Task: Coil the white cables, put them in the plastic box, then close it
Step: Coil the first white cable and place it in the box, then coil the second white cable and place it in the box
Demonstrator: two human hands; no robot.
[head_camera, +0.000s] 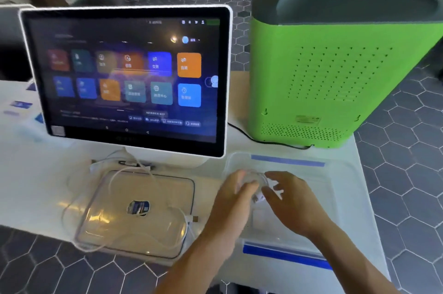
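Note:
A clear plastic box (335,188) with blue clips stands open on the white table at the right. Inside it, my left hand (236,194) and my right hand (285,195) together hold a small coiled white cable (260,182), fingers curled round it. The box's clear lid (134,209) lies flat to the left, a blue sticker on its middle. A second white cable (115,181) sprawls loose over and around the lid, its plug end (193,218) by the lid's right edge.
A touchscreen monitor (127,78) stands behind the lid on a white foot. A big green and grey machine (330,78) stands behind the box, a black cord (263,141) running to it. The table's front edge lies just below the lid and box.

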